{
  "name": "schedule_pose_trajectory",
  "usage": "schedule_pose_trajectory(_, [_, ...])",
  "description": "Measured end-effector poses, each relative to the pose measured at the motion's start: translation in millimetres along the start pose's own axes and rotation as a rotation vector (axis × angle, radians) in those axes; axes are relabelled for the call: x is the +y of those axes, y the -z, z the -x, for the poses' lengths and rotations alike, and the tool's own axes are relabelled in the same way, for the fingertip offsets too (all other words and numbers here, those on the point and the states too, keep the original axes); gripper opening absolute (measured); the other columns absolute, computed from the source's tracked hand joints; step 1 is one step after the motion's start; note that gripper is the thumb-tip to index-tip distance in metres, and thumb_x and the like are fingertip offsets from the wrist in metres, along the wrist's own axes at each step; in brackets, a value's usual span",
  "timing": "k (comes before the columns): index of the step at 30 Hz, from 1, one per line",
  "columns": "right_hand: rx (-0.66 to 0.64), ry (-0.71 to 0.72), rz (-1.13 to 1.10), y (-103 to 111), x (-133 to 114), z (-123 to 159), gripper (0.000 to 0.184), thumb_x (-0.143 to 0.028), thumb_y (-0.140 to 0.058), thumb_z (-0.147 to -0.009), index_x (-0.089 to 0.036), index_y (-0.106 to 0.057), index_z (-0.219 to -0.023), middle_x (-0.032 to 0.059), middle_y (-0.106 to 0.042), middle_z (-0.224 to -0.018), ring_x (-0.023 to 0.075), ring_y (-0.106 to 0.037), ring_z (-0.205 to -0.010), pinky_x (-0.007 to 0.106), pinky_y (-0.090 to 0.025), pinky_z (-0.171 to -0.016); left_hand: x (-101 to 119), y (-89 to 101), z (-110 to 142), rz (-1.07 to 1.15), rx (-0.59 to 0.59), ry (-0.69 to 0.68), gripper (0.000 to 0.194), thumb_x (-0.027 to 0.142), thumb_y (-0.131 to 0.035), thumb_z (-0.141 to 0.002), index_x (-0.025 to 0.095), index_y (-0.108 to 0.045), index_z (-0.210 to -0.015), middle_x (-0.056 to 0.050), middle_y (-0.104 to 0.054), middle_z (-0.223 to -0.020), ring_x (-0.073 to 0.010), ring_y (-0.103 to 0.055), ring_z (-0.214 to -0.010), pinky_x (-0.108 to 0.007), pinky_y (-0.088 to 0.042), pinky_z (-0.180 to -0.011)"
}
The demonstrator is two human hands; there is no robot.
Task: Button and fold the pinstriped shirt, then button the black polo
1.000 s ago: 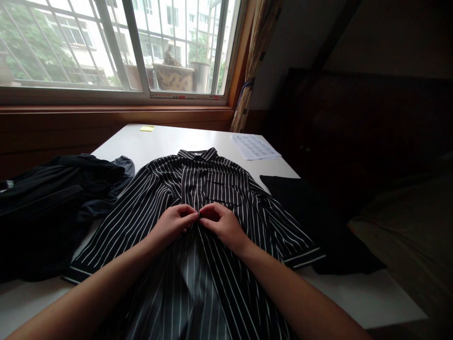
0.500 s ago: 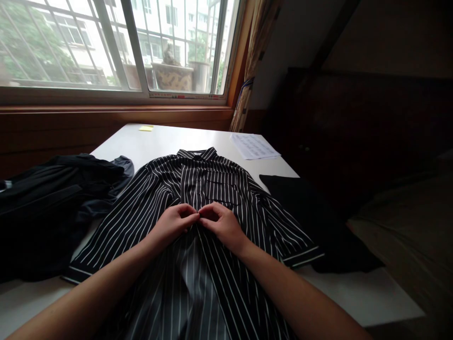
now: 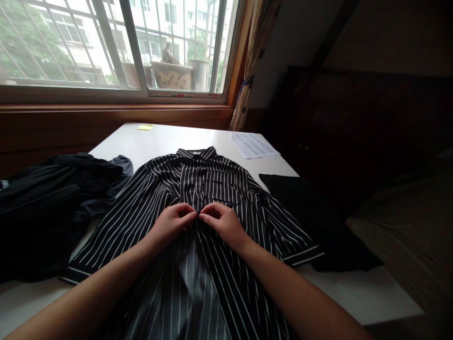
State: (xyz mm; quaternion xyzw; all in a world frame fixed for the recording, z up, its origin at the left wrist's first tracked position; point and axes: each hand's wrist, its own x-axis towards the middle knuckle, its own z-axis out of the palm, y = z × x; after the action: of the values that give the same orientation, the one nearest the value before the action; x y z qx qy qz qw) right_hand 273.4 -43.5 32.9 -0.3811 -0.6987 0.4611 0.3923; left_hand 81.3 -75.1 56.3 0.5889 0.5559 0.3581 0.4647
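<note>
A black shirt with white stripes (image 3: 226, 184) lies face up on the white table, its collar toward the window and its sleeves spread to both sides. Midway down its front opening, my left hand (image 3: 174, 222) pinches the fabric at one edge of the placket. Close beside it, my right hand (image 3: 222, 224) pinches the other edge, thumb and fingertips together. A small gap separates the two pairs of fingertips. Any button there is too small to make out. Below my hands the front panels fall apart, showing the greyer inside of the back.
Dark crumpled clothes (image 3: 38, 208) are heaped at the table's left. A black folded cloth (image 3: 311, 217) lies under the right sleeve. Printed sheets (image 3: 255, 145) and a yellow sticky note (image 3: 145, 127) rest toward the far edge of the white table (image 3: 170, 134), before a barred window.
My fingertips, touching half a second ago, are now slightly apart. Both hands still pinch the shirt front at the same spot.
</note>
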Motion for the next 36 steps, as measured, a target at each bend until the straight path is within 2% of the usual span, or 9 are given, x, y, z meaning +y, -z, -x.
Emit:
schedule_pose_trajectory(20, [-0.029,-0.005,0.159,4.2,-5.0,-1.7,0.008,-0.027,-0.068,-0.086,-0.019,-0.070,-0.086,0.0013,-0.069,-0.084,0.0163,-0.064,-0.081,0.028,-0.049,-0.078,1.6,-2.1,1.0,-0.076,0.028,-0.035,0.030,0.044,-0.062,-0.082,0.016,-0.072,-0.088,-0.002,-0.067,-0.077,-0.0157,-0.058,-0.065,-0.025,-0.044,-0.059])
schedule_pose_trajectory(28, [-0.039,-0.038,0.128,3.1,-4.9,-1.0,0.007,-0.027,-0.066,-0.086,-0.020,-0.070,-0.085,0.0017,-0.069,-0.084,0.0175,-0.065,-0.082,0.030,-0.050,-0.078,3.9,-1.0,1.8,-0.072,-0.004,-0.022,0.032,0.045,-0.060,-0.082,0.017,-0.073,-0.087,-0.002,-0.068,-0.075,-0.0166,-0.059,-0.065,-0.025,-0.043,-0.059])
schedule_pose_trajectory(36, [-0.030,-0.029,0.150,3.1,-6.6,-1.7,0.006,-0.024,-0.065,-0.085,-0.020,-0.068,-0.082,0.0011,-0.067,-0.081,0.0168,-0.063,-0.080,0.029,-0.049,-0.076,3.0,-1.9,2.1,-0.084,0.030,-0.041,0.029,0.043,-0.060,-0.083,0.017,-0.073,-0.086,-0.002,-0.068,-0.075,-0.0164,-0.059,-0.066,-0.025,-0.044,-0.059])
